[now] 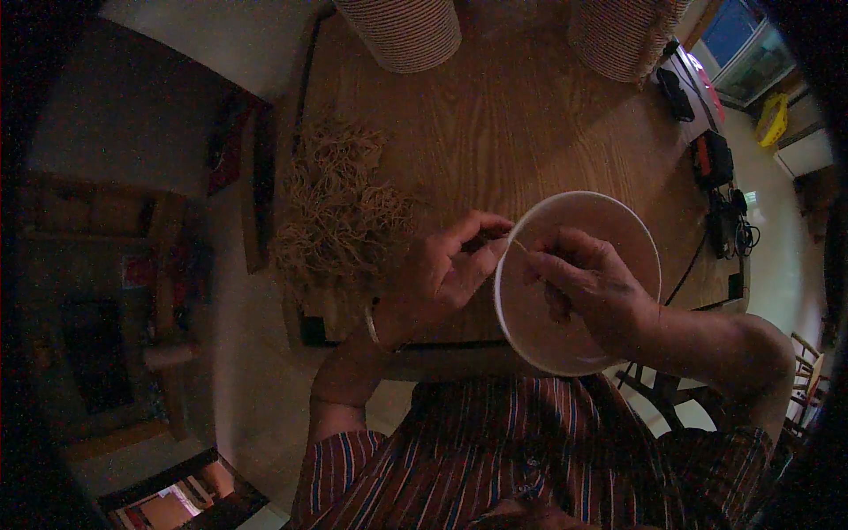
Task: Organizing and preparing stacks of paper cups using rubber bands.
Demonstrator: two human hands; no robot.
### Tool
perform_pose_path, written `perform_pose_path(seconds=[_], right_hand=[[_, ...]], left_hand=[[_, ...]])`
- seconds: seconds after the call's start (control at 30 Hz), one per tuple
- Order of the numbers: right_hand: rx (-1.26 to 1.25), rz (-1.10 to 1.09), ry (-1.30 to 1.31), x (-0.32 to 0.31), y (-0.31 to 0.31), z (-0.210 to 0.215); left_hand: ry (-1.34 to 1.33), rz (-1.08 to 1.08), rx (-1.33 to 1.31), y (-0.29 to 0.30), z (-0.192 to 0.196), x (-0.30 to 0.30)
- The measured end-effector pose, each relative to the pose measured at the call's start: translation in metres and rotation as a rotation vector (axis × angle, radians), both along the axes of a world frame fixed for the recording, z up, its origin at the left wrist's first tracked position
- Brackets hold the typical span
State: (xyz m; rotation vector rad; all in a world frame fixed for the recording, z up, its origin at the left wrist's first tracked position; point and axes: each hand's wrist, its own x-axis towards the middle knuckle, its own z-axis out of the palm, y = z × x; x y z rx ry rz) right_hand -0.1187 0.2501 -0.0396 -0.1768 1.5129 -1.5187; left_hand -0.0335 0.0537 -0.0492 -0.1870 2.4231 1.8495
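Observation:
A thin pale strand (519, 246) runs between my two hands, over the left rim of a round, white-rimmed tub. My left hand (455, 265) pinches one end just outside that rim, with the fingers closed. Above the tub's opening is my right hand (587, 278), its fingertips pinched on the strand's other end. The round tub (638, 230) sits at the table's near edge, its inside partly hidden by my right hand and forearm. To the left of my left hand lies a loose heap of tangled brown strands (340, 212).
Two ribbed, cord-like round containers, one at the back middle (406, 35) and one at the back right (618, 40), stand on the wooden table (503, 132). Along the right edge are a dark power adapter (711, 159) and black cables (733, 225).

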Motion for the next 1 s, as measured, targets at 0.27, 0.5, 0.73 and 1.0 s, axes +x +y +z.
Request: perform_pose_path(seconds=[0.27,0.5,0.73,1.0], right_hand=[[0.008,0.001,0.027,-0.003,-0.002,0.003],[0.014,0.000,0.041,-0.004,-0.003,0.000],[-0.002,0.037,0.080,-0.007,-0.004,0.003],[0.008,0.071,0.106,-0.006,-0.006,0.005]], left_hand=[[0.099,-0.017,-0.051,0.000,-0.001,0.001],[0.189,-0.040,-0.136,-0.001,-0.008,0.000],[0.178,0.015,-0.175,0.003,-0.003,-0.001],[0.188,0.031,-0.225,0.002,-0.005,0.000]])
